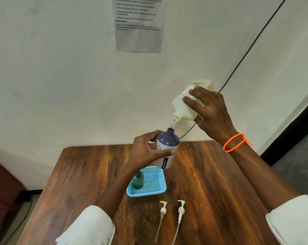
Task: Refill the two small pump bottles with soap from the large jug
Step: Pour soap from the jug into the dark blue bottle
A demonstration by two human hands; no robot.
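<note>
Right hand (211, 114), right of frame centre: fingers spread over the upper face of the large jug (190, 103), thumb hidden beneath it, so the jug is clamped between them and tipped mouth-down toward lower left. Left hand (146, 152), just below centre: fingers curled behind the purple-and-white pump bottle (166, 147), thumb pressed across its front; bottle held off the table, leaning slightly right, open neck directly under the jug mouth. A thin soap stream (173, 123) bridges the short gap between the two. Risks, as judged: both vessels are held in mid-air, so any drift of either hand would put the stream outside the narrow neck and down the bottle's shoulder onto the thumb, making the grip slippery. The bottle wall is opaque, so the fill level cannot be read; overflow is likely if the tilt is held too long. A steeper tilt could gulp and surge. Anything spilled would fall toward the blue basket (156, 191) below, where the green bottle (138, 181) stands, or onto the wooden table (211, 183). Two pump heads (172, 214) lie on the table lower centre, apart from the pour.
</note>
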